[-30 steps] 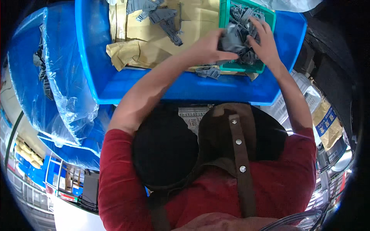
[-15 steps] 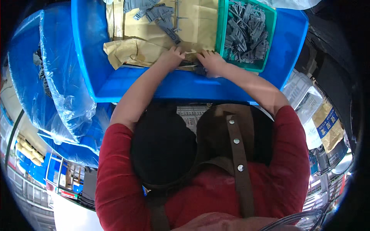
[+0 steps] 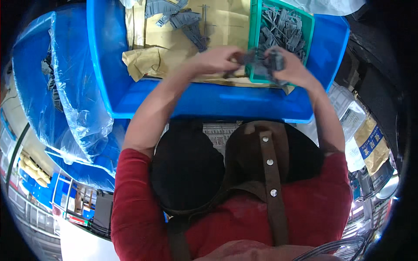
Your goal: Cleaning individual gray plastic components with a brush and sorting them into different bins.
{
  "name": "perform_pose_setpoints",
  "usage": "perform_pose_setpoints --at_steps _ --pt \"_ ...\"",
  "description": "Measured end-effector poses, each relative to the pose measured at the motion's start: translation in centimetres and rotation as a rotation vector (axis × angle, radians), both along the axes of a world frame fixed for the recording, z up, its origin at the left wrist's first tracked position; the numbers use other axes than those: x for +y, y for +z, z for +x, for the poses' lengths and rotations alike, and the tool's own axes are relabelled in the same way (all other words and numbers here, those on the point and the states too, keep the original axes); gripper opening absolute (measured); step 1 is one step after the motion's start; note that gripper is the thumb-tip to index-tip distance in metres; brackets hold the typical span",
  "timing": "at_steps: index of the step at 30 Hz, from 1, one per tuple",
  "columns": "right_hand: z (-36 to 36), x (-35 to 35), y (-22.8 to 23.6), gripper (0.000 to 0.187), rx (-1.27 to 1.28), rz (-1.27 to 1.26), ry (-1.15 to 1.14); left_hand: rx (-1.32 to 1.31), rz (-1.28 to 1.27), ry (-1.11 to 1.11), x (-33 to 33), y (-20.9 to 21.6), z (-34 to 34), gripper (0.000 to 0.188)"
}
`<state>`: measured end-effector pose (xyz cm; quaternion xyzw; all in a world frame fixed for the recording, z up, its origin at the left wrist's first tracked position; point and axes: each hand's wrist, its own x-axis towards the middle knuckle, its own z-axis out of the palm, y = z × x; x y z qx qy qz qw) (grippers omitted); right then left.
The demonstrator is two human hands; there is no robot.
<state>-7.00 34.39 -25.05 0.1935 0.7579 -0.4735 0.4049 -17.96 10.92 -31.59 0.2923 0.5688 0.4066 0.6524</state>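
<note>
My right hand (image 3: 291, 67) is closed round grey plastic parts (image 3: 275, 64) above the near end of a green bin (image 3: 311, 41). To its left, my left hand (image 3: 217, 60) pinches a dark grey plastic piece (image 3: 246, 58) near that bin's left wall; motion blurs its outline. Thin grey parts (image 3: 283, 26) fill the green bin in a heap. More grey plastic parts (image 3: 185, 19) lie on brown paper (image 3: 226, 26) beyond my left hand. The bin and paper sit inside a large blue tub (image 3: 209, 102).
Left of the tub stands a blue container (image 3: 32, 65) lined with clear plastic film (image 3: 82, 113), with grey parts inside. Crumpled paper (image 3: 141, 61) lies at the tub's left. A printed brown sack (image 3: 372, 139) is at the right. Clear film (image 3: 326, 5) hangs over the far edge.
Both hands have lifted off the paper's near edge and moved right toward the green bin. Grey plastic parts now show in them. The paper's near edge lies flatter.
</note>
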Motion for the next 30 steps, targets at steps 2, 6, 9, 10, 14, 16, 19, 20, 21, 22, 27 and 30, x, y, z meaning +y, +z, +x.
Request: perform_pose_setpoints --at_steps 2,6,9,10,14,16,19,20,21,22,27,30 --pt "1.6 3.9 0.0 0.061 0.022 -0.041 -0.016 -0.062 0.085 0.083 2.6 0.6 2.5 0.052" --pt "2.3 6.1 -2.9 0.067 0.535 0.683 0.164 0.377 0.312 0.308 2.8 -2.1 2.3 0.055" --pt "-1.7 2.6 -3.8 0.065 0.582 0.537 0.101 1.108 0.041 0.379 -1.0 -5.8 -3.0 0.06" --pt "-3.6 0.2 -4.5 0.063 0.506 0.47 0.152 1.161 -0.006 0.338 -2.4 -4.9 -5.2 0.062" --pt "-7.8 -3.9 -12.9 0.051 0.595 0.323 0.341 1.534 -0.075 -0.38 -5.0 -9.0 -5.2 0.067" --pt "-10.9 -6.5 -13.6 0.047 0.634 0.411 0.396 1.523 -0.077 -0.367 -6.0 -10.5 -2.5 0.065" --pt "-17.0 -9.2 -11.0 0.049 0.33 0.744 0.804 1.549 -0.108 -0.376 -7.9 -11.6 -1.6 0.052" --pt "-17.4 -8.8 -12.6 0.048 0.539 0.787 0.736 1.538 -0.138 -0.448 -7.2 -11.1 -1.9 0.046" --pt "-18.1 -9.1 -12.8 0.048 0.757 0.825 0.659 1.533 -0.174 -0.52 -6.8 -10.7 -2.3 0.04" --pt "-18.5 -9.2 -13.0 0.048 0.757 0.826 0.666 1.408 -0.19 -0.413 -6.5 -10.8 -2.4 0.031" --pt "-22.1 -12.7 -12.3 0.048 0.474 0.706 0.848 1.598 -0.161 -0.434 -9.4 -13.2 -1.9 0.022" --pt "-21.5 -13.9 -7.9 0.052 0.324 0.594 0.667 1.597 -0.045 -0.407 -11.6 -13.4 -2.0 0.018"
